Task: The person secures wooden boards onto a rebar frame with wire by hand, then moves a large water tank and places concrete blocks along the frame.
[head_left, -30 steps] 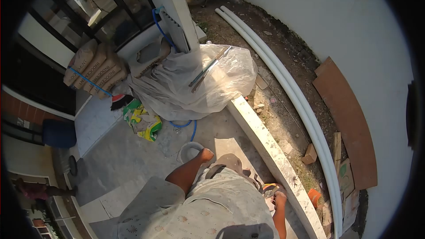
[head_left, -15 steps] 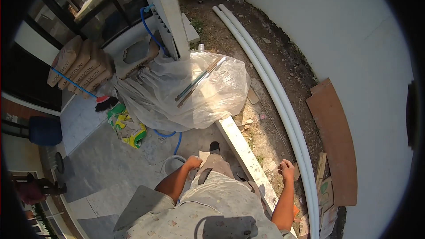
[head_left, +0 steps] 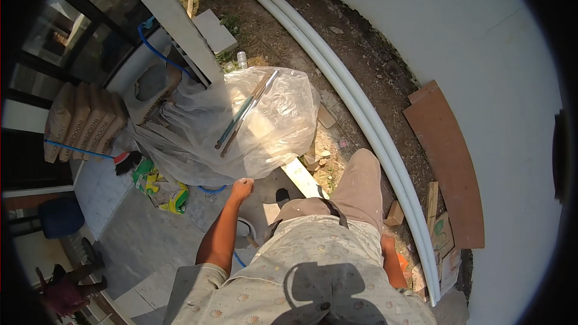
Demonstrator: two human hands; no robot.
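My left hand is held out in front of me with its fingers curled closed, and nothing shows in it. It appears just over the near edge of a clear plastic sheet, not visibly gripping it. My right hand hangs low beside my right thigh. Its fingers are partly hidden by my leg, so their state is unclear. Several long thin tools or sticks lie on the plastic sheet. Beside my left forearm stands a white bucket, partly covered.
Two long white pipes run along the right. A brown board leans at the wall. Cement bags, a broom, a green-yellow sack and a blue drum stand left. Another person is at lower left.
My right knee has risen over the ledge in a step. My left hand has moved forward toward the plastic sheet; my right hand has dropped back beside my thigh. The view has shifted.
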